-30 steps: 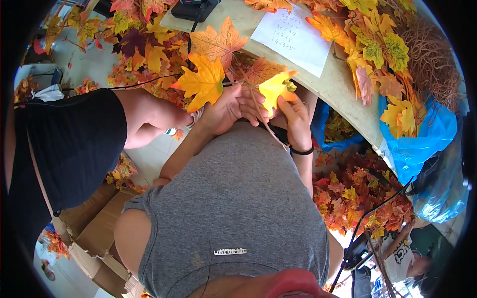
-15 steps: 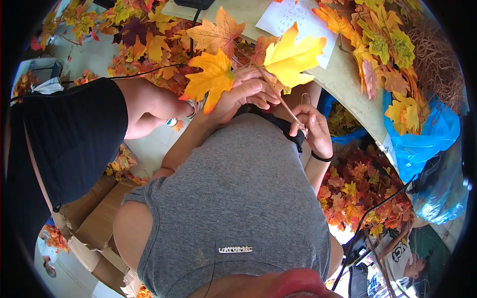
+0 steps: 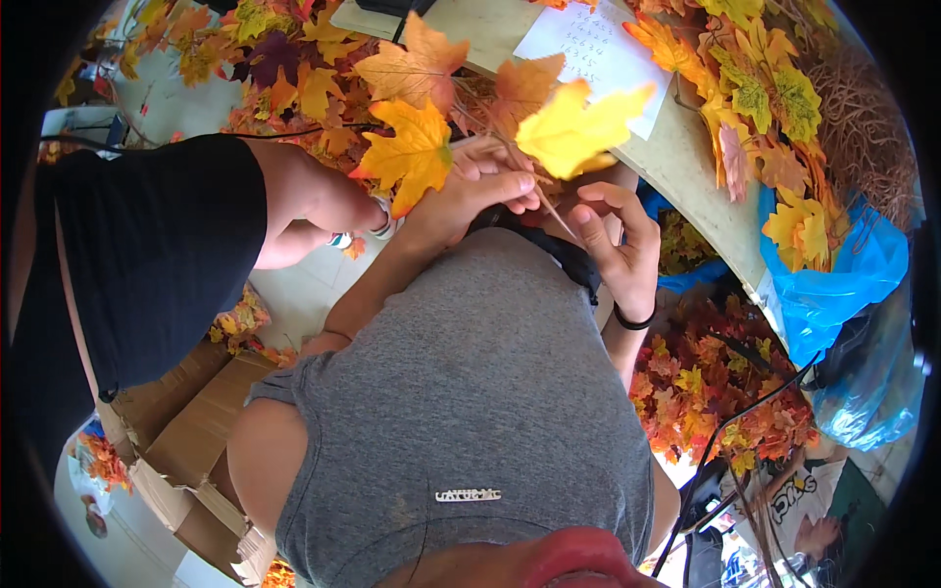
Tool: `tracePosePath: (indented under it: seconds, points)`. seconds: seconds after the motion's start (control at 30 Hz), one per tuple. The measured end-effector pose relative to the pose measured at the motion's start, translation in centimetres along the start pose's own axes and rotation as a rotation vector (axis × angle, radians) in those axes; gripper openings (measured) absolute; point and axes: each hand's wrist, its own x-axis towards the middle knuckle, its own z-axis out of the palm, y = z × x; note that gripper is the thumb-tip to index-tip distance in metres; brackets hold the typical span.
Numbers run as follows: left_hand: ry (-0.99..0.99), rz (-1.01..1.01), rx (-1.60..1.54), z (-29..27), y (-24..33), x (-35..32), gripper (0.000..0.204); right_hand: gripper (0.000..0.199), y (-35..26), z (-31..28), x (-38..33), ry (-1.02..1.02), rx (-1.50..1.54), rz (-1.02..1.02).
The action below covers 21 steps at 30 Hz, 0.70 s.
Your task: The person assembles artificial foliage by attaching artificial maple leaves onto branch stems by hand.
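An artificial maple-leaf branch [image 3: 556,213] is held up in front of my waist. It carries a bright yellow leaf [image 3: 580,129], blurred by motion, a yellow-orange leaf [image 3: 406,150] and orange-brown leaves [image 3: 417,65]. My left hand [image 3: 478,194] grips the thin brown stems, its thumb lying across them. Close to the bare lower end of the stem is my right hand [image 3: 624,247], palm turned inward, with thumb and bent forefinger apart and nothing seen between them. Part of the stem's lower end is lost against my dark clothing.
A table edge [image 3: 701,201] runs along the right, bearing a handwritten paper [image 3: 593,59], leaf sprays [image 3: 769,88] and brown stems [image 3: 863,127]. Beside it hang blue plastic bags [image 3: 833,284]. Leaves are heaped [image 3: 716,382] below. At left are a person's bare leg [image 3: 314,191] and a cardboard box [image 3: 201,431].
My right hand has let go of the stem's lower end and spread its thumb and forefinger. The yellow leaf has swung slightly, while my left hand keeps its grip.
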Motion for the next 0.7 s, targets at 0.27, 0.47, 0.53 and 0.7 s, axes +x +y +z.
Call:
tracePosePath:
  seconds: [0.27,0.47,0.53,0.7]
  points:
    - [-0.131,-0.161,0.052,0.4,0.0,-0.3,0.018,0.014,0.6,0.8,0.6,0.037,-0.196,-0.334]
    - [-0.183,-0.319,-0.178,-0.7,-0.5,-0.2,0.025,0.014,0.7,1.8,1.0,0.091,-0.372,-0.457]
    - [-0.214,-0.344,-0.238,-0.7,-0.7,-0.2,0.027,0.013,0.8,1.7,1.0,0.060,-0.384,-0.479]
    - [-0.171,-0.342,-0.249,-0.8,-1.1,0.0,0.027,0.012,1.0,2.1,1.1,0.043,-0.504,-0.536]
